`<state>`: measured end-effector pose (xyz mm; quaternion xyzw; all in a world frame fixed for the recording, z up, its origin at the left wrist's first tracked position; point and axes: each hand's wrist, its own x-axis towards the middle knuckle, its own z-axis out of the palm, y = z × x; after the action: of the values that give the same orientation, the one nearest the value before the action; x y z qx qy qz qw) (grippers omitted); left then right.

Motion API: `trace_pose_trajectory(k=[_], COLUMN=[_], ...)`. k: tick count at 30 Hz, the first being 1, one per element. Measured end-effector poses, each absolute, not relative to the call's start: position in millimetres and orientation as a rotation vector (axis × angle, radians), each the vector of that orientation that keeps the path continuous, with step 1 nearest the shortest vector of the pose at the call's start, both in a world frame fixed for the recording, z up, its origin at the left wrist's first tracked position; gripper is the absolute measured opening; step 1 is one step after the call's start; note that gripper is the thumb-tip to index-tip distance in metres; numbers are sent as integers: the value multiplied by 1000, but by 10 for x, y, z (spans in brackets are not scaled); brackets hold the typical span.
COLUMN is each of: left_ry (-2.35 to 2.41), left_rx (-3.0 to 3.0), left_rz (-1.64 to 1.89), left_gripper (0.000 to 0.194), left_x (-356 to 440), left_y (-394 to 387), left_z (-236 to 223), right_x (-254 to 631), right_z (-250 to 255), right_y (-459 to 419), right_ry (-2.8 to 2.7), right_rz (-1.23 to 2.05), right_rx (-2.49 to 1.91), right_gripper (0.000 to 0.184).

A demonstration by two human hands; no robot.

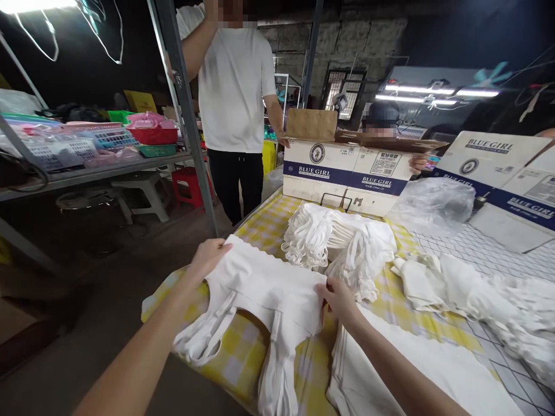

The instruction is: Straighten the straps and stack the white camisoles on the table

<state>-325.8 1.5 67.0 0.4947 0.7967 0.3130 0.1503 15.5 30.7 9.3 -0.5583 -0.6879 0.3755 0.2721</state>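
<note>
White cotton garment point(264, 289) lies flat on the near-left end of the yellow-checked bench point(264, 228), long axis left to right. Left hand point(208, 257) presses its far-left corner, fingers flat; right hand point(340, 297) pinches its right edge.

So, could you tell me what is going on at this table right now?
A person is spreading a white strappy garment flat on the yellow checked tablecloth. The left hand presses its far corner and the right hand pinches its other edge. A stack of similar white garments lies just beyond. Behind it stands an open Blue Girl carton, with a person in a white T-shirt beside it.
</note>
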Motion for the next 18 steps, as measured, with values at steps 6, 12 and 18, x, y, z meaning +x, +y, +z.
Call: trace_pose_trajectory(k=[6,12,18], left_ry=[2530,2648,2698], left_rx=[1526,1646,1778], left_rz=[452,308,279], left_gripper=[30,38,39], left_x=[-3209,-3146,-3031], left_y=[385,370,331], left_z=[262,170,149], right_x=[141,159,120], right_z=[-172,-120,-91], right_y=[461,490,506], right_ry=[-1930,-2009,-2099], right_rz=[905,732,472], right_rx=[-1627,-1740,-1831], right_gripper=[22,21,14])
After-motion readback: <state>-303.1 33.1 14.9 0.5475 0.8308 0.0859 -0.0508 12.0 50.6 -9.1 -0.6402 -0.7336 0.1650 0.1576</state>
